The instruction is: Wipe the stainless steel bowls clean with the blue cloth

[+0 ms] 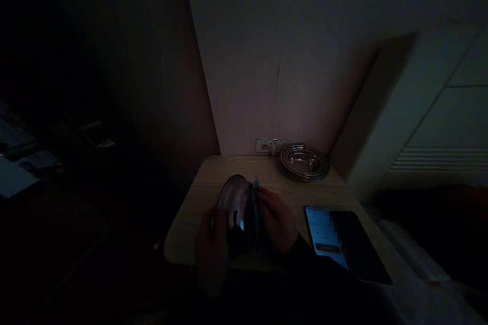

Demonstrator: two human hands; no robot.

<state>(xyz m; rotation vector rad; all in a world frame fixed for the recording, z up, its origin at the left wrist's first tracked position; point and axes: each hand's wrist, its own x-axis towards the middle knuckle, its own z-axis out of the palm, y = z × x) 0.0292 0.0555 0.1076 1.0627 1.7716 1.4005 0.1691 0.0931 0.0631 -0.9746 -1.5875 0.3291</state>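
Observation:
A shiny metal bowl (237, 200) is tipped on its side above the wooden table, its rounded outside showing. My left hand (212, 244) grips its left edge, with the thumb on the outer surface. On the other side, my right hand (277, 219) presses a bluish cloth (256, 198) against the bowl's base. Most of the cloth is covered by my fingers or lost in shadow. The bowl's lower part is dark and hard to make out.
Nested metal dishes (305, 162) stand at the table's (198, 188) back right, near a wall socket (269, 145) with a plug in it. A lit phone or tablet (324, 236) lies at the right, beside my right forearm. The room is very dim.

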